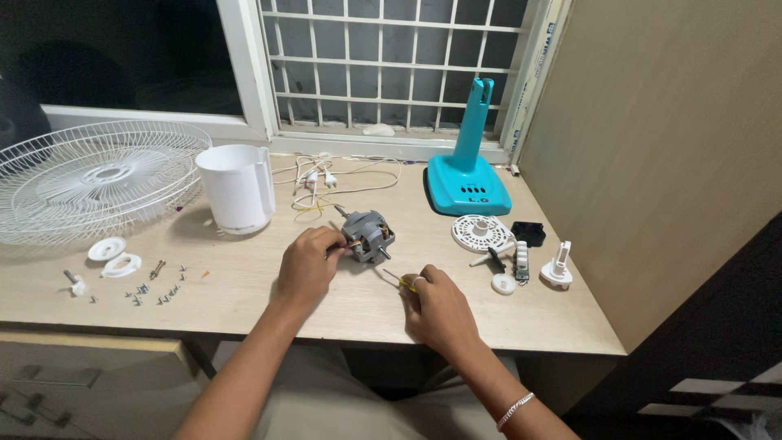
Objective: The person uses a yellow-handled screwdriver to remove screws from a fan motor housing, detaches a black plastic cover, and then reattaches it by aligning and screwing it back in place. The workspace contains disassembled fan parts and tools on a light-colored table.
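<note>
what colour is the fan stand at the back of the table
Teal, or bright turquoise blue: both the fan stand base and its upright neck. The head view shows it clearly.

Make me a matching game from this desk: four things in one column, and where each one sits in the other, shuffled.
Things:
1. wire fan guard
2. teal fan stand
3. grey motor
4. loose screws

Places:
A. in front of the window grille
B. far left of the desk
C. at the left hand
D. near the front edge, left of both hands

Pairs: 1-B, 2-A, 3-C, 4-D
</note>
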